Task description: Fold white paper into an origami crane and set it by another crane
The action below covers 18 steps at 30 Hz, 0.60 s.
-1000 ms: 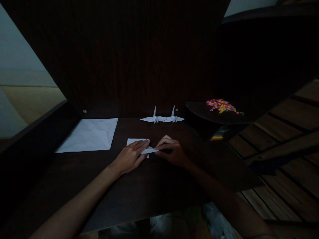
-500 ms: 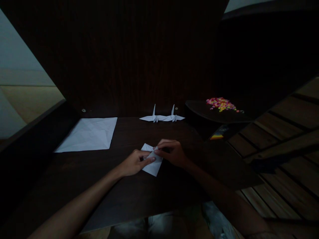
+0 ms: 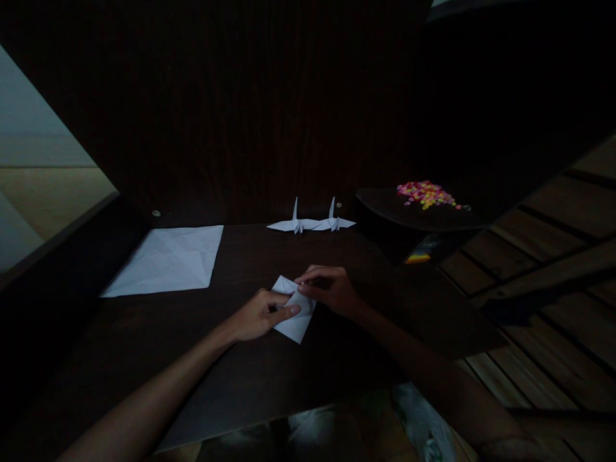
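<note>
The folded paper (image 3: 299, 327) is small and white, its layers stacked into a rough diamond, with a crease running in from its upper corner and one point aimed down toward the person. It is held over the middle of the dark desk (image 3: 240, 372); whether it touches the wood I cannot tell. The left hand (image 3: 257, 316) grips it from the left side, thumb laid flat across the front and the forefinger reaching in at the upper layers. The right hand (image 3: 330, 289) pinches the upper right edge between thumb and fingertips, the other fingers curled above. Both forearms come in low from the near corners and meet at the paper. Bare wood runs from the hands down to the near edge of the desk, and a strip lies between them and two paper birds (image 3: 295, 225) by the back panel (image 3: 240, 115). A larger creased sheet (image 3: 166, 260) lies well to the left, beside the side board (image 3: 62, 250); colourful bits (image 3: 426, 194) sit on a rounded shelf (image 3: 380, 204) at right.
</note>
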Available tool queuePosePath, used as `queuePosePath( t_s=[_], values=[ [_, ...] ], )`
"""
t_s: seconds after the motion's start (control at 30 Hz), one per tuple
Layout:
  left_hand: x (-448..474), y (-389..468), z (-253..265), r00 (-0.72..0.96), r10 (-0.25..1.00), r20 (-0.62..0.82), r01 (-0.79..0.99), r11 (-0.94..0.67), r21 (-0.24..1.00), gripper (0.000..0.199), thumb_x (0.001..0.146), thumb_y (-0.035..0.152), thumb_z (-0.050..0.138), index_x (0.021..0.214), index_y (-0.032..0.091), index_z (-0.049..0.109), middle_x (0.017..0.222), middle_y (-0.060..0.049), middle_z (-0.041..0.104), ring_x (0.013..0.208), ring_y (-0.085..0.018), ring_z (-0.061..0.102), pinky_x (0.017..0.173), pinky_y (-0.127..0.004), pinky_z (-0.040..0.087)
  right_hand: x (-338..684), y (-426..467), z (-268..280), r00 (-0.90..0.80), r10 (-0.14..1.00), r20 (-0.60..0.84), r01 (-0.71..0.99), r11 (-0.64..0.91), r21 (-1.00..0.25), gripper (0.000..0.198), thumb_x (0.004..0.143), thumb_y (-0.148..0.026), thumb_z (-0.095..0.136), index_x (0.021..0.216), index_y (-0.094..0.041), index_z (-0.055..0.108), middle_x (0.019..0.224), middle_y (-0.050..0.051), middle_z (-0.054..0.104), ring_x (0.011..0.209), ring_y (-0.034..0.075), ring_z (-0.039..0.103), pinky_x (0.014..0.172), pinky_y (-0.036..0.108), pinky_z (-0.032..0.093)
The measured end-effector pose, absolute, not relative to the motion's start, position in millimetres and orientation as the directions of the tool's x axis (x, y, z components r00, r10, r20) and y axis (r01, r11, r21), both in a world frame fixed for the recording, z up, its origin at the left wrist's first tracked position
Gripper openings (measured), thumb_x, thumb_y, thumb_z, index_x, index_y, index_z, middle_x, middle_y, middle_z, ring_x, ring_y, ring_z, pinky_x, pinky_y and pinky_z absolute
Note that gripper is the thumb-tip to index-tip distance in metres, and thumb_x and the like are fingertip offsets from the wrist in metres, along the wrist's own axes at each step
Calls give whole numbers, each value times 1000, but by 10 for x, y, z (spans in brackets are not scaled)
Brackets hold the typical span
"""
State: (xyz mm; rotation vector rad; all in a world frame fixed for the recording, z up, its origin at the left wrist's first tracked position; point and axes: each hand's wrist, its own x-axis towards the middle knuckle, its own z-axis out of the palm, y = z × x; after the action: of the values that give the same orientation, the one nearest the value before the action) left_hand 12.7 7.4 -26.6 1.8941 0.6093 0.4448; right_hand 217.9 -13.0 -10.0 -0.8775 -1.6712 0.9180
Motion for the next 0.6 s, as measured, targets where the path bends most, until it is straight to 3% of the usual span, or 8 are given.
queuePosePath(
  t_s=[0.6],
  values=[
    [132,75,-250,800,600,22,213,-319,924,38,90,41,51,67,12,57,62,4,41,58,-9,38,56,-22,34,2188,-121,-99,-252,903,347,26,365,-931,19,70,-36,77,75,-18,72,74,3,68,65,13,60,57,25,46]
  ],
)
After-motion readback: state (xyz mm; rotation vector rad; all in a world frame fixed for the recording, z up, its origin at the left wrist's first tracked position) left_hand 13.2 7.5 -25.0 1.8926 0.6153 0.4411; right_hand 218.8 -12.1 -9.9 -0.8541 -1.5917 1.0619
